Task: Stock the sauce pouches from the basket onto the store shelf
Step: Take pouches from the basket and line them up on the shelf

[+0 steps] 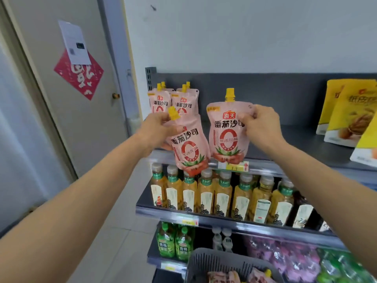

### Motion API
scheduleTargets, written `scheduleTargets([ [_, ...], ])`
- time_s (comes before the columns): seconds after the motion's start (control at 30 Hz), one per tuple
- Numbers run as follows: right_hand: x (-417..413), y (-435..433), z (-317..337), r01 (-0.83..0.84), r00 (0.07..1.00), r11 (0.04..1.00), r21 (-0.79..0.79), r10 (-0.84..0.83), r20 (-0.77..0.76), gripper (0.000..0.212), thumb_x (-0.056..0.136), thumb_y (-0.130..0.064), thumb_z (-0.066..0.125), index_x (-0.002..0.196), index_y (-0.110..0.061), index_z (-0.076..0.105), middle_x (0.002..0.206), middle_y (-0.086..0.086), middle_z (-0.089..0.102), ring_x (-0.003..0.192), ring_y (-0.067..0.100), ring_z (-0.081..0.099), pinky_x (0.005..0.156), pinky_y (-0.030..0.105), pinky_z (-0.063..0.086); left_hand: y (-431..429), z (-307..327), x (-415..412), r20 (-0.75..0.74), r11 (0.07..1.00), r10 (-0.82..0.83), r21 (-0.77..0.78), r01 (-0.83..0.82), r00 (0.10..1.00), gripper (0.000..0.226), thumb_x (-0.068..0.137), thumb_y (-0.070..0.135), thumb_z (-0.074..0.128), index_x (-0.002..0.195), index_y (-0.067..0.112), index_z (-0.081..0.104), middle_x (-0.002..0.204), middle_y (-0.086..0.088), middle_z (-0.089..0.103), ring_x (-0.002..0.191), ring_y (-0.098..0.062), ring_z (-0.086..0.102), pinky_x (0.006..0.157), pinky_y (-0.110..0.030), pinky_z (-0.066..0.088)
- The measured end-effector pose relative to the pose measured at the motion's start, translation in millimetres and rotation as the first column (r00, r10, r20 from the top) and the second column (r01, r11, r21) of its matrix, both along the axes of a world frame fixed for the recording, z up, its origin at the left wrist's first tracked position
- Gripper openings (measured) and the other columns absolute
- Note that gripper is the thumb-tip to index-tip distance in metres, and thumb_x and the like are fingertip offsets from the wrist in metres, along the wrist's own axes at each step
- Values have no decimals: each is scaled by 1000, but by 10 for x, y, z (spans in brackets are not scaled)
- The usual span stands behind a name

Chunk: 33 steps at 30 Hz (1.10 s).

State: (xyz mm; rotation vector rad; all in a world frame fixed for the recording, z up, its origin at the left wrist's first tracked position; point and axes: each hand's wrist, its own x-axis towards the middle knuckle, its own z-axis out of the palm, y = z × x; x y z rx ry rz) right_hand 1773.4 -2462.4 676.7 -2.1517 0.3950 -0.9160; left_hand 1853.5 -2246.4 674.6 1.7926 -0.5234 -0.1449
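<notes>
The left hand (157, 129) has its grip round a tilted pouch (188, 152), fingers mostly hidden, the right hand (263, 125) pinches an upright pouch (226, 135), and the basket (214, 262), cut off below, seemingly holds more.

One wide-angle view, worn on the person's head, faces forward and slightly down, close to the shelf (295, 139). The left grip (157, 129) and right grip (263, 126) sit mid-frame, side by side. The basket (214, 256) lies well below them, cut off by the bottom edge.
</notes>
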Motion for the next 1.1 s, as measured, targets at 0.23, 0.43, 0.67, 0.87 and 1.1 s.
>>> scheduleTargets([
  [0.23,734,239,198,10,1000,999,54,-12,28,25,93,-16,53,88,6,63,89,18,70,84,34,68,76,50,56,289,340,745,95,999,46,4,-47,994,12,83,5,66,89,15,62,85,-4,69,75,-20,67,62,-36,60],
  [0.43,1378,356,147,2,1000,995,103,-1,-13,28,92,-18,55,93,9,63,96,17,70,88,35,67,79,52,55,391,363,1381,101,997,38,65,-45,994,19,83,5,66,82,22,59,86,1,67,78,-17,66,71,-42,58],
  [0.67,1891,345,-63,-23,997,978,208,37,-63,21,91,-15,56,88,3,64,96,18,71,91,35,67,81,53,55,316,225,1926,46,995,-4,101,-1,999,23,80,-1,67,84,21,61,89,0,67,79,-19,66,72,-35,57],
  [0.87,2119,282,-220,-93,990,958,270,119,-81,19,91,-14,56,99,2,63,100,16,70,93,31,66,83,49,56,266,175,2107,18,998,-53,39,52,998,26,77,0,69,85,22,58,91,0,66,77,-14,66,60,-23,59],
  [1.1,2006,199,-433,-287,900,859,425,393,-187,32,81,-4,69,110,-10,58,98,1,69,84,14,67,68,25,55,312,-92,2108,-68,982,-187,-8,187,980,33,75,-3,70,97,20,63,82,7,75,76,-8,72,61,-22,58],
])
